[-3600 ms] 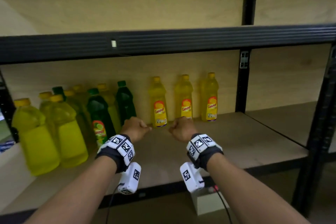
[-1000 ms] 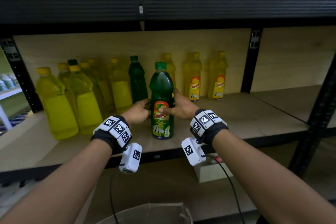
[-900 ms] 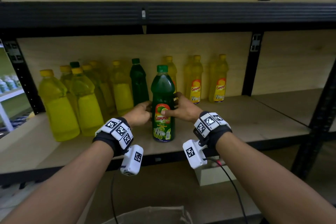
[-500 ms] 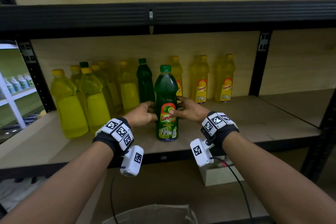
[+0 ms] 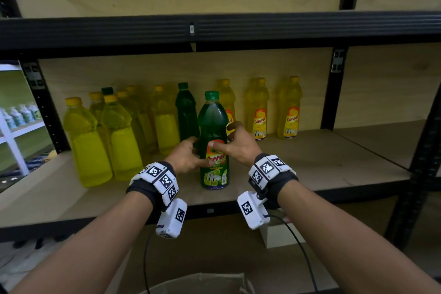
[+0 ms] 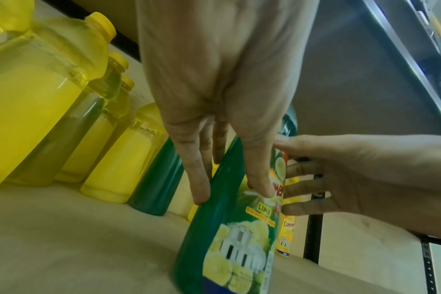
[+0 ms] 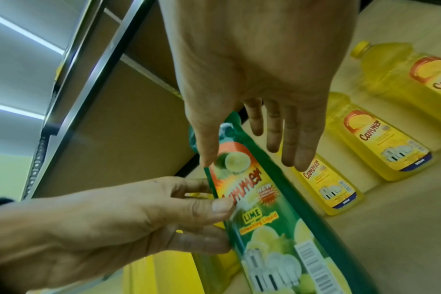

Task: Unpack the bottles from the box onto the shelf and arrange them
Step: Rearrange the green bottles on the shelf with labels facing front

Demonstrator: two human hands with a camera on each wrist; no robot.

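A green lime bottle (image 5: 213, 126) with a green cap stands upright near the front of the wooden shelf (image 5: 310, 162), label facing me. My left hand (image 5: 188, 153) holds its left side, thumb on the label and fingers behind; the left wrist view shows the same bottle (image 6: 214, 228) under that hand (image 6: 214, 99). My right hand (image 5: 236, 145) has only its thumb on the label, and its fingers are spread straight off the bottle (image 7: 277, 218), as the right wrist view shows (image 7: 252, 79).
Three labelled yellow bottles (image 5: 259, 112) line the back wall to the right. Several large yellow bottles (image 5: 88, 141) and a dark green bottle (image 5: 186, 112) crowd the left. A black post (image 5: 334, 88) bounds the bay. A cardboard box (image 5: 198, 284) sits below.
The green bottle now stands at the shelf front, where there was none 3.6 s ago. In the last half second my right fingers lifted off it; the bottle stayed put.
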